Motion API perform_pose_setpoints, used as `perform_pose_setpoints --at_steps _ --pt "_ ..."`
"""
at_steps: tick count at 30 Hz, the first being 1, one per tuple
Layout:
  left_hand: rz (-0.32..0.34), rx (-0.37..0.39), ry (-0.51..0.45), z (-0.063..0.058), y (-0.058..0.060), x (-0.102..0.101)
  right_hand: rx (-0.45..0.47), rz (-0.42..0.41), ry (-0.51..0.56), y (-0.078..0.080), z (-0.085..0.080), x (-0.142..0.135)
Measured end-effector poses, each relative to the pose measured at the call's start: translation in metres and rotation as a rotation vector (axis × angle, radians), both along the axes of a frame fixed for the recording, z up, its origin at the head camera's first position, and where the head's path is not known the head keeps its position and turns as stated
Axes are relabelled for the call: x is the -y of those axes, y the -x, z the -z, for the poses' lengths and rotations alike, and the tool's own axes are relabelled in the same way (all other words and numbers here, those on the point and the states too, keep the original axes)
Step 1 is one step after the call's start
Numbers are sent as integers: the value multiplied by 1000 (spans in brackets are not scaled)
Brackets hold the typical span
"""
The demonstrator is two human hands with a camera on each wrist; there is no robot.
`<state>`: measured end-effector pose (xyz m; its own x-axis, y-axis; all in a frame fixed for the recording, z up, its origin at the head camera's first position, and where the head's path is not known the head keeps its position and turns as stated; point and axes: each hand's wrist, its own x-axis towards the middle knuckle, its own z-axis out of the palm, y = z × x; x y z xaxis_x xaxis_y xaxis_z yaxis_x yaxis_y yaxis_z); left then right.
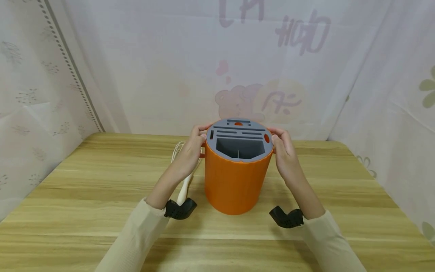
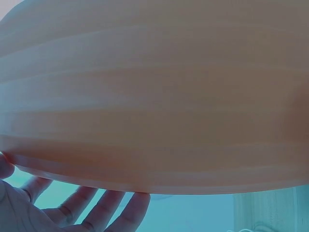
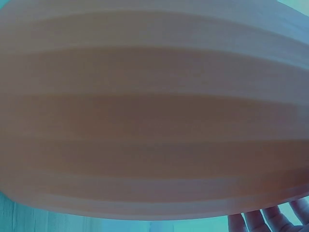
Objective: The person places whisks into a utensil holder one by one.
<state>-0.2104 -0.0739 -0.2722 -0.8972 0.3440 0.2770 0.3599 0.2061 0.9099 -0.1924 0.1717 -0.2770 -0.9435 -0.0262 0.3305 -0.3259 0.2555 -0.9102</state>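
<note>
A round orange utensil holder (image 1: 234, 185) with a grey slotted top (image 1: 239, 133) is in the middle of the head view. The top has several narrow slots, small round holes and one large rectangular compartment. My left hand (image 1: 190, 151) holds its left side near the rim, thumb at the edge. On the opposite side my right hand (image 1: 286, 156) grips it at the same height. In the left wrist view, the ribbed wall (image 2: 154, 106) fills most of the picture, with fingers (image 2: 99, 212) against it. The right wrist view shows the wall (image 3: 154, 116) and fingertips at lower right.
A whisk (image 1: 183, 189) with a pale handle lies on the wooden table (image 1: 119, 181), left of the utensil holder and partly behind my left forearm. Patterned cloth (image 1: 163, 68) hangs behind the table and along both sides. Black straps or mounts (image 1: 181, 209) sit on both wrists.
</note>
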Motion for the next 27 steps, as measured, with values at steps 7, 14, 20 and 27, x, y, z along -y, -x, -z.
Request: perform_pose_setpoints --at_steps 7,14,20,27 --pt "8 4 -11 0 -4 -1 3 3 -6 -7 1 0" --pt "3 7 13 -1 -9 0 -15 -5 4 -12 2 -2" --pt "2 10 25 -1 -13 -1 -33 0 -5 -15 3 -3" --pt "18 5 34 -1 -18 -2 -23 10 -2 -22 2 -2"
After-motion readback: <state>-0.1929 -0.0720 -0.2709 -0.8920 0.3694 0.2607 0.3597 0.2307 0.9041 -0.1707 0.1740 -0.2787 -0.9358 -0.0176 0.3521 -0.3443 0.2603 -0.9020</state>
